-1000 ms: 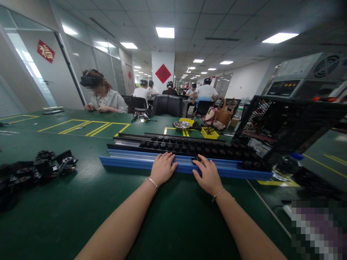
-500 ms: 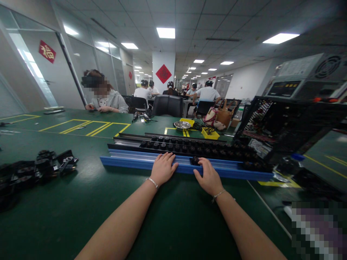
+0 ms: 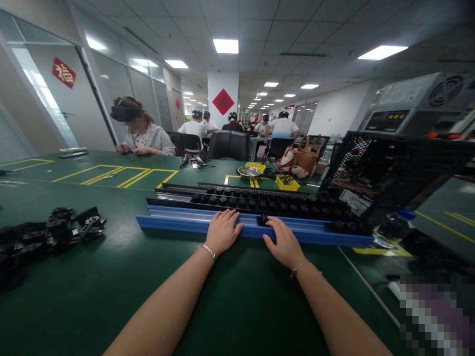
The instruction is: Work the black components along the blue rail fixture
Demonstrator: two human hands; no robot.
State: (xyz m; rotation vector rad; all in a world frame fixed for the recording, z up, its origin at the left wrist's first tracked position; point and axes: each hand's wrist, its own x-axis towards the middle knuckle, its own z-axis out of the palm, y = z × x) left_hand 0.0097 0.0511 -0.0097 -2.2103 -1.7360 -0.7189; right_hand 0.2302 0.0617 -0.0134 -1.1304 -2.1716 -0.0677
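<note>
A long blue rail (image 3: pixel 185 225) with an open channel lies across the table in front of me. My left hand (image 3: pixel 223 230) rests over its near edge, fingers stretched out into the channel and thumb apart. Inside the channel, right of that hand, sits a small black part (image 3: pixel 262 220). My right hand (image 3: pixel 284 240) reaches over the rail with its fingertips against the part's right side; its thumb is spread away on the near wall. More dark parts (image 3: pixel 347 227) sit at the rail's right end, their details too dark to make out.
Behind the blue rail lie black rails (image 3: pixel 170 196) holding rows of black parts. A pile of black parts (image 3: pixel 61 227) is at left. An open computer case (image 3: pixel 401 168) stands at right. Farther back are a metal bowl (image 3: pixel 249 171), a yellow tray (image 3: pixel 287 184) and a seated co-worker (image 3: pixel 144 133).
The small black part has slid slightly left along the channel, with my right fingers following it. My left hand stays in place on the rail.
</note>
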